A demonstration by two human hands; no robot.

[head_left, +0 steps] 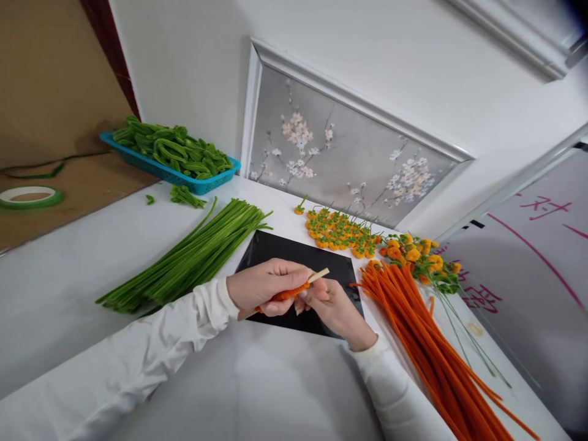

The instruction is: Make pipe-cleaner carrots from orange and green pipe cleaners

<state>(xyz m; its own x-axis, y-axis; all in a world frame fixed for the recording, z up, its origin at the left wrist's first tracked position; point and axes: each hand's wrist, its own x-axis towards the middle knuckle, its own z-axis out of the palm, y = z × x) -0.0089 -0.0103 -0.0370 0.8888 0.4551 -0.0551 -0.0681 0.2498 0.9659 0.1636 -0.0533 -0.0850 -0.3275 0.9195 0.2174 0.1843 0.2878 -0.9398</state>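
White sleeves fill the bottom of the frame. Left hand at centre is closed around an orange pipe cleaner coiled on a wooden stick. Right hand touches it, fingers pinching the stick's lower side. Both sit over a black sheet on the white table. Lower right: a bundle of orange pipe cleaners. Left of centre: a bundle of green pipe cleaners. Beyond the sheet: small orange flowers, with yellow flowers on stems right of them. Upper left: a blue basket of green loops and a roll of green tape.
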